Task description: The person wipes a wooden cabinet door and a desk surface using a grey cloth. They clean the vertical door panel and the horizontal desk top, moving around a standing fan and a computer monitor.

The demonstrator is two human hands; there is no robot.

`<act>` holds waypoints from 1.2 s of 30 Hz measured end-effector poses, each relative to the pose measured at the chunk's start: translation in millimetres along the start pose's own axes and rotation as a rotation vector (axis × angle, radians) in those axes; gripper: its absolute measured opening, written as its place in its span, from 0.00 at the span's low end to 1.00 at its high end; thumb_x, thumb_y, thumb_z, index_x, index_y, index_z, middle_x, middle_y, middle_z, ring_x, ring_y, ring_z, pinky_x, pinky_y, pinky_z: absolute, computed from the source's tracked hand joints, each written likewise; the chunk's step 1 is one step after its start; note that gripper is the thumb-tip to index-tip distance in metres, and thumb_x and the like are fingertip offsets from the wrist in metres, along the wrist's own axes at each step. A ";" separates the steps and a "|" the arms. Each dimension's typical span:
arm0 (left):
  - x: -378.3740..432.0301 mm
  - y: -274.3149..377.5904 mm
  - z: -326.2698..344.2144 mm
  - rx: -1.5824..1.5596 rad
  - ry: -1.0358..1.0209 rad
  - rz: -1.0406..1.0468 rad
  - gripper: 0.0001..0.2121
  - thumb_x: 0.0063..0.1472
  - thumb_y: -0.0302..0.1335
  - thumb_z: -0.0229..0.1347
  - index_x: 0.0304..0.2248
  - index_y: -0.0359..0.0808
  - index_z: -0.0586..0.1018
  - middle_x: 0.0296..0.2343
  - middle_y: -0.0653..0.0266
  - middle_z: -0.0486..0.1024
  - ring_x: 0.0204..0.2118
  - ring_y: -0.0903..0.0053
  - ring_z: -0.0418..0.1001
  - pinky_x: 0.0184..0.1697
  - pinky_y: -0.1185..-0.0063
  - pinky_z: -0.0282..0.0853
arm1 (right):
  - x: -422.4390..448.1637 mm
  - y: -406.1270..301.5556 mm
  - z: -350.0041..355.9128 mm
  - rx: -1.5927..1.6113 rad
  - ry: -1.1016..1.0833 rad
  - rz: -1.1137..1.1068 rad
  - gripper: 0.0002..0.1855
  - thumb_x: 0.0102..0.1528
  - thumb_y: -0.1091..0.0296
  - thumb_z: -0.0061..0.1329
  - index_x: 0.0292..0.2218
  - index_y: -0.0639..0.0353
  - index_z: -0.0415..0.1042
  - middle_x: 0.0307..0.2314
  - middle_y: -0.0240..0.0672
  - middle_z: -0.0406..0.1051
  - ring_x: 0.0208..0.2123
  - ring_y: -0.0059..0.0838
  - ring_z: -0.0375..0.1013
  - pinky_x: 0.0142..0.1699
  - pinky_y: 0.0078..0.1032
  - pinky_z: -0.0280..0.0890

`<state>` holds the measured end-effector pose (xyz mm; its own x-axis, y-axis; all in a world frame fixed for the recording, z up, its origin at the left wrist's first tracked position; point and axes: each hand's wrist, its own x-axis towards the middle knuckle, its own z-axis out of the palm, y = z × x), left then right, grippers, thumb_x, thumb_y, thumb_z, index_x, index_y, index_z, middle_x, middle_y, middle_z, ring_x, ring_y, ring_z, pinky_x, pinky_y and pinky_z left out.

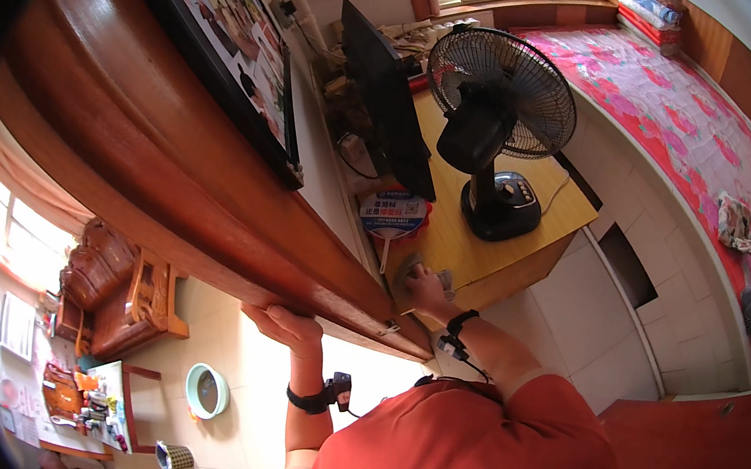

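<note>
A crumpled grey cloth lies under my right hand, pressed on the near corner of a yellow wooden desk. My left hand touches the lower edge of the varnished wooden door frame; whether its fingers grip the wood cannot be made out. Just beyond the cloth is a printed hand fan with a white handle, partly over something red. A black electric table fan stands on the desk, and a thin black monitor is left of it.
A metal strike plate sits on the frame near my arms. To the right is a raised bed with a floral cover. Through the doorway are a basin of dark water, a waste bin and a carved wooden seat.
</note>
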<state>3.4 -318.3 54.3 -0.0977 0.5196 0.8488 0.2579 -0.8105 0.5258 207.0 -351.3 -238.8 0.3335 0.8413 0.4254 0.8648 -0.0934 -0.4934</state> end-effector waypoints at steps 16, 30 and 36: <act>-1.7 -2.7 5.1 -0.050 0.036 -0.025 0.24 0.63 0.41 0.34 0.48 0.26 0.59 0.43 0.46 0.63 0.41 0.66 0.66 0.40 0.73 0.67 | -12.3 29.6 -21.4 -0.173 0.080 -0.031 0.11 0.41 0.68 0.48 0.32 0.50 0.72 0.39 0.35 0.64 0.42 0.39 0.62 0.47 0.40 0.53; -2.6 2.4 14.6 0.244 0.163 0.100 0.25 0.63 0.39 0.31 0.45 0.23 0.66 0.42 0.40 0.65 0.43 0.54 0.64 0.45 0.65 0.61 | -43.1 151.5 -102.0 -0.285 0.280 0.012 0.12 0.42 0.74 0.46 0.33 0.52 0.70 0.37 0.32 0.64 0.39 0.36 0.62 0.41 0.35 0.56; -3.2 -5.9 10.9 0.345 0.174 0.069 0.22 0.64 0.37 0.29 0.38 0.23 0.67 0.34 0.42 0.68 0.33 0.54 0.67 0.36 0.64 0.64 | -61.3 200.3 -150.9 -0.364 0.310 0.030 0.11 0.44 0.73 0.46 0.33 0.53 0.70 0.38 0.32 0.64 0.40 0.35 0.62 0.41 0.33 0.58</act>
<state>12.7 -312.2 47.9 -0.2225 0.3900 0.8935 0.5744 -0.6881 0.4434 416.4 -501.9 -249.2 0.4084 0.6418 0.6491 0.9100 -0.3421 -0.2342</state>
